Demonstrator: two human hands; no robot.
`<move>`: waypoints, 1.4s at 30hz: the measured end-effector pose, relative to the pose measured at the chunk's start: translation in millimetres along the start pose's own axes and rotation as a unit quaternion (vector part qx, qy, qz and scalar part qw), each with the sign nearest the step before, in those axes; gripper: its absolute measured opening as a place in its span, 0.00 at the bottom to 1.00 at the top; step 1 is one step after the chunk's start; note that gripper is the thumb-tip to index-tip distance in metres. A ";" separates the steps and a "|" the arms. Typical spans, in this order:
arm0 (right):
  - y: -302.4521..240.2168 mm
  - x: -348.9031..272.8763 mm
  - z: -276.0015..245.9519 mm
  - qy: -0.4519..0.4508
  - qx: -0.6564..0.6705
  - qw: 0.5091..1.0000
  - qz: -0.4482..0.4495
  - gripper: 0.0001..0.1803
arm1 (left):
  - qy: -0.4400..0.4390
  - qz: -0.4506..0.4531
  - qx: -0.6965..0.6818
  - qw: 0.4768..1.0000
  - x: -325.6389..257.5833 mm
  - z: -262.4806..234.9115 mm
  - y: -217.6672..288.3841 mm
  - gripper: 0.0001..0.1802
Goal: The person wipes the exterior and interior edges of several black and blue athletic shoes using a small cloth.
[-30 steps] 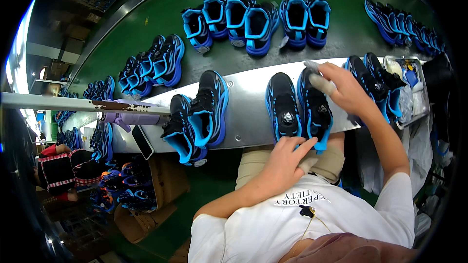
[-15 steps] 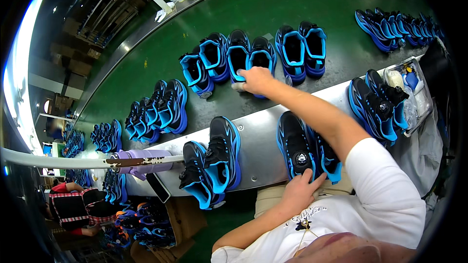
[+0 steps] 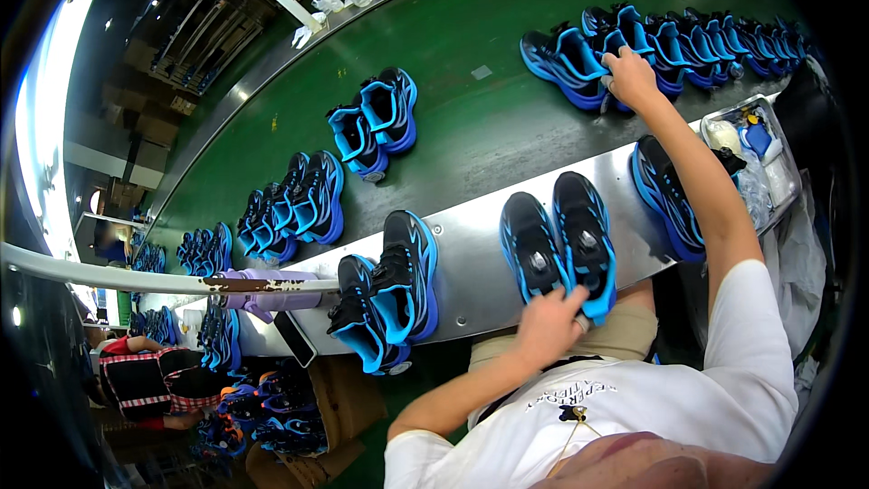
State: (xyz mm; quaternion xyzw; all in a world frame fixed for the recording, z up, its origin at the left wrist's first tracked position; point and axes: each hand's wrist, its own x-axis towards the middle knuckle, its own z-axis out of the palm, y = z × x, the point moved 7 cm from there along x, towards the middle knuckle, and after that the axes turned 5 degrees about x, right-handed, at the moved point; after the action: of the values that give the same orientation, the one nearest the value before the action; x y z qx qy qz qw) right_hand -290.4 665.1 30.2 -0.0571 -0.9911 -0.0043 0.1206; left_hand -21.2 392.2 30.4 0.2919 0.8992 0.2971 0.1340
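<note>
Touching shoe pair (image 3: 584, 226) with left hand (image 3: 548, 330), right hand (image 3: 634, 81) at farther shoe row (image 3: 672, 45), can't tell grip of fingers (image 3: 571, 304), white pole (image 3: 136, 282) crossing purple bottle (image 3: 270, 304), tray (image 3: 785, 140) right, steel counter (image 3: 475, 263) under pair, green surface (image 3: 489, 118) beyond.

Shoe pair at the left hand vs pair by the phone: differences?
The left hand is at the heels of the centre pair; no hand is near the phone-side pair. The centre pair shows mostly black tops; the phone-side pair more blue side and lining. Both, black and blue, stand on the metal ledge.
</note>
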 end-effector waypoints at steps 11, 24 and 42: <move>-74.2 -197.6 -41.0 -0.076 0.407 0.903 -0.115 0.10 | 0.313 0.105 0.275 0.903 138.9 -140.2 -66.3 0.23; -74.3 -259.2 0.0 -0.013 0.396 0.916 -0.061 0.12 | 0.038 -0.310 0.333 0.890 150.5 -215.7 -335.1 0.42; -59.2 -261.4 7.5 0.062 0.501 0.862 -0.039 0.14 | 0.155 -0.062 0.012 0.986 17.2 -157.9 -0.5 0.13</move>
State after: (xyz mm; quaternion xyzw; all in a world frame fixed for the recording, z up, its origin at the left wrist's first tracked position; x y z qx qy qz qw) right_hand -46.8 577.2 -39.4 0.0497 -0.8515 0.4847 0.1936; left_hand -100.5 330.3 153.3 0.1876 0.9289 0.3193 0.0078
